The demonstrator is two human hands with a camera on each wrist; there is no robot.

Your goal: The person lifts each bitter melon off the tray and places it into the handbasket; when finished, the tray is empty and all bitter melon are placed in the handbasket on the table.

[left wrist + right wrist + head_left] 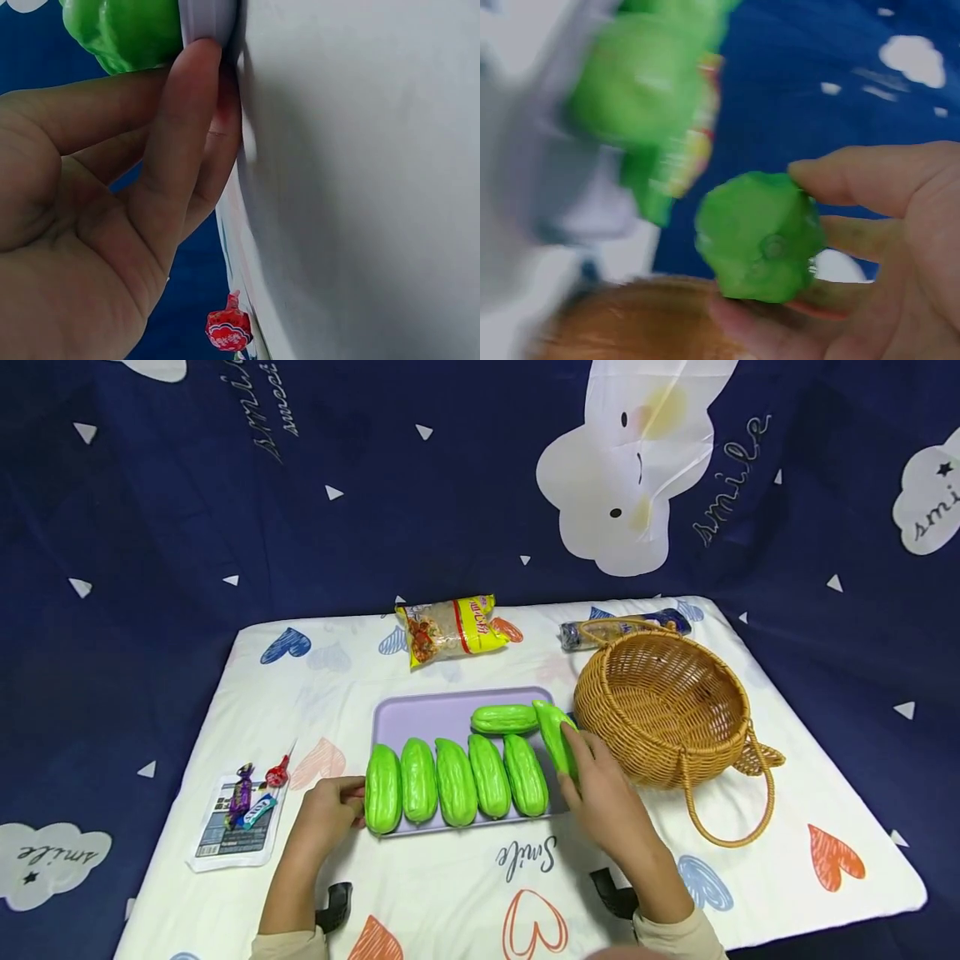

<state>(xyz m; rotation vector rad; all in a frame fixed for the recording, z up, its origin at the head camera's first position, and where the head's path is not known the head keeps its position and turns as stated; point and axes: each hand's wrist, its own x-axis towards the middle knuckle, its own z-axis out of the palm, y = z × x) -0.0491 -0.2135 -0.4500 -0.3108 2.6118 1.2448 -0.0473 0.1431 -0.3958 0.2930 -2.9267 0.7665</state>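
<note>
Several green ridged gourds (457, 781) stand in a row on the lavender tray (423, 708). One more gourd (504, 719) lies crosswise behind the row. My right hand (604, 789) grips another gourd (555, 735) over the tray's right side. In the right wrist view, thumb and fingers close around that gourd (759, 236), whose rounded end faces the camera. At the left end of the tray, my left hand (324, 817) pinches the edge beside the leftmost gourd (383, 789). The left wrist view shows fingertips on the tray's wall (210, 19), just below a gourd (124, 30).
A wicker basket (660, 760) with handles stands right of the tray, close to my right hand. Behind are a yellow food packet (453, 631) and a dark-ended packet (626, 628). Wrapped candies (242, 793) and a red lollipop (277, 772) lie on a flat white package (232, 852) at left.
</note>
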